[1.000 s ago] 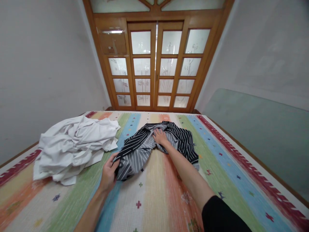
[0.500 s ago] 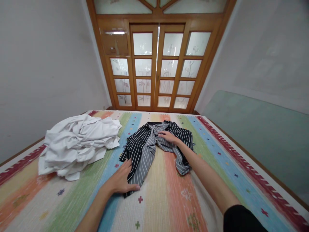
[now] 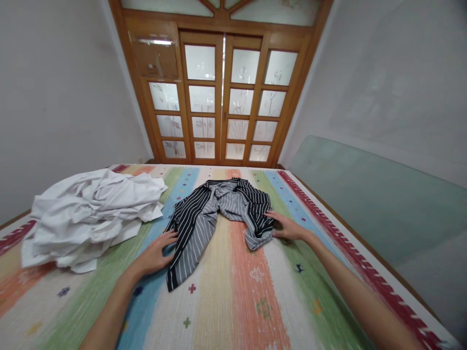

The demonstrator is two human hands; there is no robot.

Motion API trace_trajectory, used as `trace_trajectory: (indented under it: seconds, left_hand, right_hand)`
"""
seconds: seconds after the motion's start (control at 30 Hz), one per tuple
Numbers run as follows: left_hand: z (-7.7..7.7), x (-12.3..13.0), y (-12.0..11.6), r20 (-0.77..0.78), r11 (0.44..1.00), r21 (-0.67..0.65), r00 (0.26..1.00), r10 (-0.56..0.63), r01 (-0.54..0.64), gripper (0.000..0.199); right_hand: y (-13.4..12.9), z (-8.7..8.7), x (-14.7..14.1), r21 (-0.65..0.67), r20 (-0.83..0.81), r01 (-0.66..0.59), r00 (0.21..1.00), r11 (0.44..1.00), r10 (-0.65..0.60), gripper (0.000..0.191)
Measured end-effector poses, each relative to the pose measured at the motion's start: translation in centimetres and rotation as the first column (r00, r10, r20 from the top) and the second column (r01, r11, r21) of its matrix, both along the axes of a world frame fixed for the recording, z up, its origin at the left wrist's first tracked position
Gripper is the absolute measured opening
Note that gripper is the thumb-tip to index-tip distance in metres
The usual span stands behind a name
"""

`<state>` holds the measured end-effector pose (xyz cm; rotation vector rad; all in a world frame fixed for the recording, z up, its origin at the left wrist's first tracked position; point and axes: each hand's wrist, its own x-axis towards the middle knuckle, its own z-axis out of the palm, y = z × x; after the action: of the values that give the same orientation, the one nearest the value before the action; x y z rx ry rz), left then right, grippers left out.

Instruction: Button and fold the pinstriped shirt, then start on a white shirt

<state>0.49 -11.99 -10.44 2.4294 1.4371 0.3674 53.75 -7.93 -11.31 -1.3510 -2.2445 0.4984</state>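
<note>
Near the cloth's far edge, my left hand and right hand, apart, touch the pinstriped shirt; tugging risks creases.

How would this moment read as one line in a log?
left hand: at left edge of striped garment; right hand: at its right edge; garment: rumpled, on multicoloured cover; white cloth: heaped at left

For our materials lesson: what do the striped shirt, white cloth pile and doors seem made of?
Striped shirt: probably thin, matte fabric; it creases softly.
White cloth pile: perhaps cotton, matte; rumpled folds without shine.
Doors: apparently wood, perhaps varnished, smooth and brown; their panes, probably frosted glass, let light through.
</note>
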Motion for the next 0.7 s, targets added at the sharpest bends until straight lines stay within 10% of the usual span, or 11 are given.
trace_trajectory:
  seconds: [0.2, 0.37, 0.53, 0.7]
  left_hand:
    - [0.1, 3.6, -1.2, -0.122, 0.998, 0.043, 0.991, -0.049, 0.054, 0.053]
    - [1.4, 5.4, -1.3, 0.196, 0.993, 0.008, 0.973, 0.118, -0.122, 0.047]
    - [3.7, 5.4, -0.9, 0.408, 0.933, 0.028, 0.856, 0.316, -0.358, 0.049]
    - [3.5, 5.0, -2.4, 0.251, 0.979, -0.108, 0.948, 0.196, -0.173, 0.044]
  right_hand:
    - [0.1, -0.2, -3.8, 0.163, -0.037, 0.09, 0.996, 0.983, -0.085, 0.035]
    - [0.8, 1.0, -5.9, 0.16, -0.211, 0.333, 0.931, 0.929, -0.297, 0.025]
    - [1.6, 2.9, -5.6, 0.126, -0.481, 0.595, 0.736, 0.794, -0.476, 0.029]
    - [2.0, 4.7, -4.0, -0.195, -0.717, 0.675, 0.396, 0.711, -0.573, 0.026]
